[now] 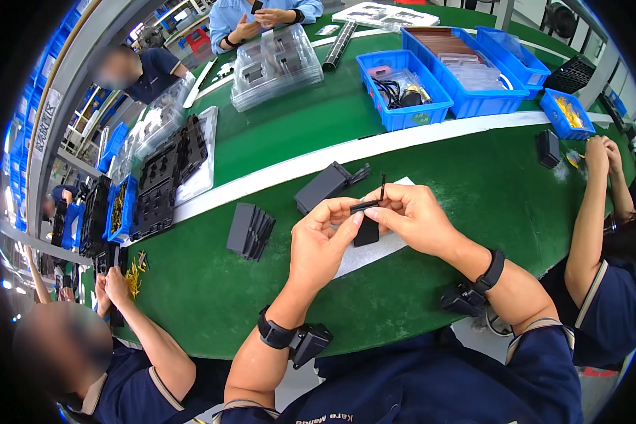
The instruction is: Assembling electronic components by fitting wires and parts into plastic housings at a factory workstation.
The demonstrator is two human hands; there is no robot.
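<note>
My left hand [316, 244] and my right hand [424, 220] meet in front of me, fingertips closed on a small black strip-shaped part [364, 206]. A thin black stick [383, 188] rises by the right fingers; whether it is joined to the strip I cannot tell. Just under the strip shows a flat black rectangular piece [367, 233], over a white sheet [357, 261] on the green table. To the left lies a fanned stack of black plates [250, 232]. Beyond my hands lies a group of black blocks [326, 186].
Blue bins [466, 92] stand along the far right, past a white strip [297, 157]. Black trays [164, 177] and a blue bin of yellow parts [122, 208] are at the left. Co-workers sit on both sides; another handles something dark behind clear plastic trays [275, 67].
</note>
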